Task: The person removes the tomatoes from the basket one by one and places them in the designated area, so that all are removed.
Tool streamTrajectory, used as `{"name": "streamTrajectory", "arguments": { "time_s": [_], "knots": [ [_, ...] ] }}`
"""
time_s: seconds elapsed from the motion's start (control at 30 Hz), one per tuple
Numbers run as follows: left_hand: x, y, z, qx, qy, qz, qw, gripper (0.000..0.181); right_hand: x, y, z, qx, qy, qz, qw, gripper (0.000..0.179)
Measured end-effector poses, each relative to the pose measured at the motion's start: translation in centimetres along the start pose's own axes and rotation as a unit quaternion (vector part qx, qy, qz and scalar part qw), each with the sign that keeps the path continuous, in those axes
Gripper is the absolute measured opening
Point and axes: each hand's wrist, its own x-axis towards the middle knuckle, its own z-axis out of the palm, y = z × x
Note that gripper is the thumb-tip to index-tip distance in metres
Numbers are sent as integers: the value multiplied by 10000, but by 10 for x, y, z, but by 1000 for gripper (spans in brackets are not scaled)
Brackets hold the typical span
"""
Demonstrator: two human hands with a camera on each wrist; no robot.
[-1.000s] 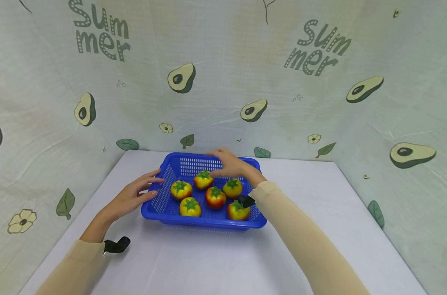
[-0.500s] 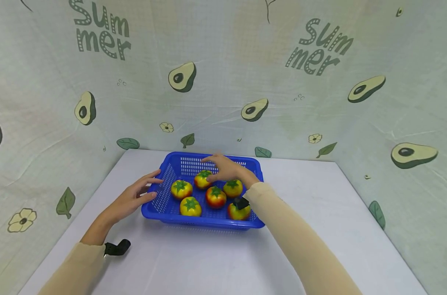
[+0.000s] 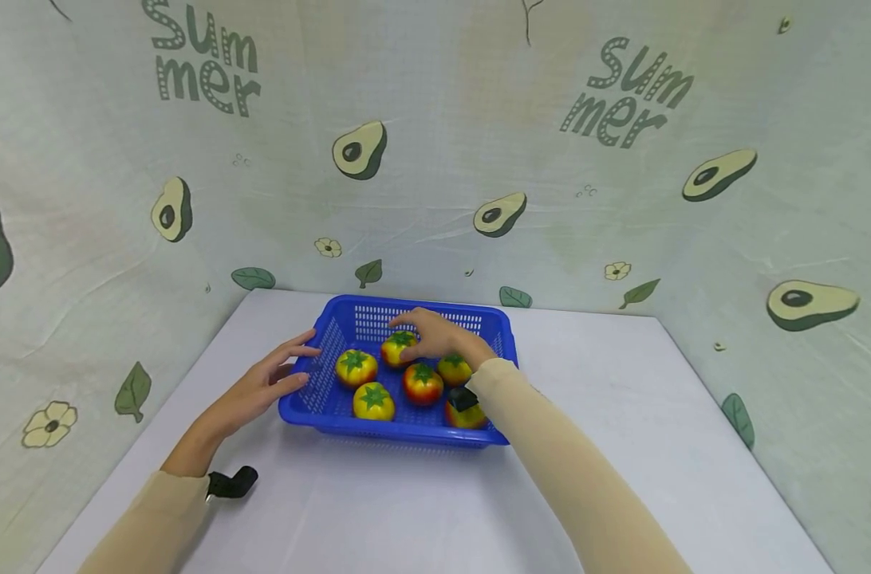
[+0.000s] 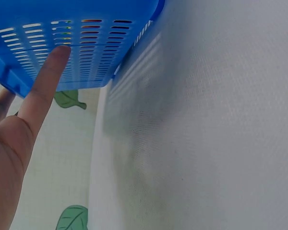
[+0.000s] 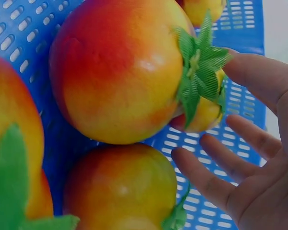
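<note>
A blue perforated basket (image 3: 392, 431) holds several yellow-and-red, tomato-like fruits with green star-shaped leaves. My right hand (image 3: 437, 333) reaches over the back of the basket, fingers spread around the far fruit (image 3: 392, 355), thumb tip right at its side. In the right wrist view the hand (image 5: 264, 177) has its thumb overlapping the leaves of a large near fruit (image 5: 120, 72), other fingers extended. My left hand (image 3: 252, 391) is at the basket's left side with fingers spread. One finger (image 4: 48, 76) lies against the slotted basket wall (image 4: 91, 62) in the left wrist view.
A white table (image 3: 378, 510) lies under the basket. Pale cloth (image 3: 435, 159) printed with avocados and leaves rises at the back and both sides. Black wrist cameras (image 3: 234, 482) project from both beige sleeves, the right one over the front right fruit (image 3: 467, 417).
My right hand has moved down and slightly left, from above the basket's back rim to the far fruit. The left hand and the fruits have stayed in place.
</note>
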Motion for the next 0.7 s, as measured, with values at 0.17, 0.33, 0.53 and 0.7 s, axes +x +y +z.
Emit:
{"name": "streamTrajectory", "arguments": {
  "time_s": [0.17, 0.33, 0.53, 0.7],
  "knots": [
    [-1, -1, 0, -65, -8, 8, 10000, 44, 5, 0, 6, -35, -13, -47, 10000, 57],
    [-1, -3, -1, -116, -26, -15, 9999, 44, 8, -1, 9, -57, -82, -156, 9998, 54],
    [0, -5, -1, -112, -36, -6, 9999, 44, 10, 0, 12, -62, -20, -147, 9999, 52],
    [0, -4, 0, -155, -47, 14, 9999, 44, 12, 1, 15, -42, 44, -77, 10000, 52]
  ]
}}
